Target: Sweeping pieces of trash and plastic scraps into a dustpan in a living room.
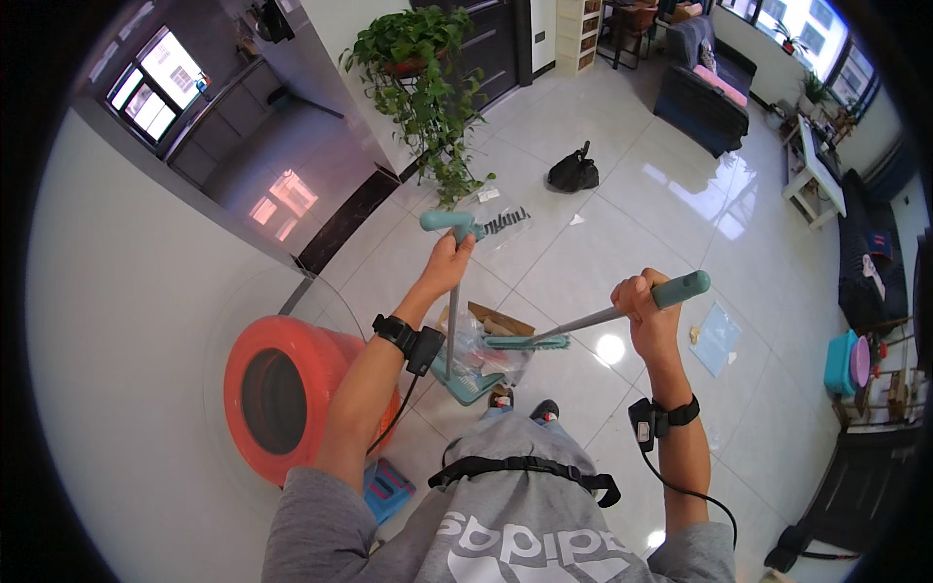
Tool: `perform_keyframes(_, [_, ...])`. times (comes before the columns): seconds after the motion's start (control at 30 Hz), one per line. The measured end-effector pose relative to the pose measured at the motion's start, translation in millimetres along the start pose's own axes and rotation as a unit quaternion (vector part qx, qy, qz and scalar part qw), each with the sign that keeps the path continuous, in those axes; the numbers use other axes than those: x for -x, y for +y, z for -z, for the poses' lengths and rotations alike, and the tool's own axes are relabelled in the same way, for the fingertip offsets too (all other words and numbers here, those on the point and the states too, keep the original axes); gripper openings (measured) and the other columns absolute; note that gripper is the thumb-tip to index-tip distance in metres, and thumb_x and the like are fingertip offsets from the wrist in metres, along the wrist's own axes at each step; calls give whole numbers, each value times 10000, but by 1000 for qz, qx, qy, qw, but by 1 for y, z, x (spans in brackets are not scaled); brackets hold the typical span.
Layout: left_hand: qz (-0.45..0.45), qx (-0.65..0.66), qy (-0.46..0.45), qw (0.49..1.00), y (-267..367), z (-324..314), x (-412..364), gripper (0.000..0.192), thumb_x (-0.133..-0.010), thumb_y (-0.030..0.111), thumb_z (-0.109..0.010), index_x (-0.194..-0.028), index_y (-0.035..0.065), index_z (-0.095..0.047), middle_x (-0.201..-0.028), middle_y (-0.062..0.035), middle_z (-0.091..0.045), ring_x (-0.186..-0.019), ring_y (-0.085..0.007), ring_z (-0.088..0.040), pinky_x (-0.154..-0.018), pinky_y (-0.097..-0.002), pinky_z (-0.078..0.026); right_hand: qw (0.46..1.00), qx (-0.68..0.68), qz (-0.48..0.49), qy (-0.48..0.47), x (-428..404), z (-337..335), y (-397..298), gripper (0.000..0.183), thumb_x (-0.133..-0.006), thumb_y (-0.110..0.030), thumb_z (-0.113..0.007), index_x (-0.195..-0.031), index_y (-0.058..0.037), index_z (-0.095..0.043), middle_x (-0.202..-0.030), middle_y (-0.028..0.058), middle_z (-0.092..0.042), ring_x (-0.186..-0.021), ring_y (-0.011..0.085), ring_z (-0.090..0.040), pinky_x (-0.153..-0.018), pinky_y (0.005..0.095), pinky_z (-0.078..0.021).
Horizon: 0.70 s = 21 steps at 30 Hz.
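My left hand [450,260] grips the upright handle of a teal dustpan [469,391], whose pan rests on the floor just before my shoes. My right hand [647,299] is closed round the teal end of a broom's grey pole. The teal broom head [526,342] lies against a heap of clear plastic wrap [466,337] and torn cardboard [501,318] at the pan. How much of the heap is inside the pan cannot be told.
An orange tyre-like ring [273,401] stands at my left under a round glass top. Ahead are a trailing potted plant [412,44] and a tied black bag [574,171]. A light blue sheet [716,339] and scraps lie on the tiles at right. A dark sofa [703,95] stands farther off.
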<state>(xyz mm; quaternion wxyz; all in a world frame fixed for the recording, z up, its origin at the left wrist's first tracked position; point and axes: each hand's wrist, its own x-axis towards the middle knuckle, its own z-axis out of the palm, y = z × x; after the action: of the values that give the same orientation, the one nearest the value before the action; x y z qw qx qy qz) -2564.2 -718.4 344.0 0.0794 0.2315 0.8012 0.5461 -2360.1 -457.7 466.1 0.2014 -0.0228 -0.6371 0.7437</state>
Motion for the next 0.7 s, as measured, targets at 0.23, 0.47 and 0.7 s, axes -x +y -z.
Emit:
perform_keyframes(0.23, [23,-15,-9,1000,3,-2,3,353,-987,388,-453,-888,52,-500,-679,-4,-463,-637,-120,-437,-600,-303,-393,1000,-1,12,22,-6,6,-4,487,-908,-365,-626,-594,-99,-366,-502,4,-390,-492,115,-376,-502,278,-326])
perform_keyframes(0.47, [13,-42,-9,999,0,0,0,339,-980,342,-475,-924,12,-528,-667,-65,-486,-638,-179,-470,-616,-359,-419,999,-20,38,14,-6,4,-12,468,-919,-346,-609,-601,-102,-369,-489,-4,-348,-470,102,-299,-510,282,-328])
perform_keyframes(0.7, [24,-44,16,999,12,2,-7,370,-975,369,-477,-904,9,-525,-668,-76,-496,-641,-190,-474,-634,-371,-429,997,-49,59,12,-1,10,-19,466,-918,-339,-614,-599,-120,-355,-485,-14,-326,-456,100,-277,-521,294,-341])
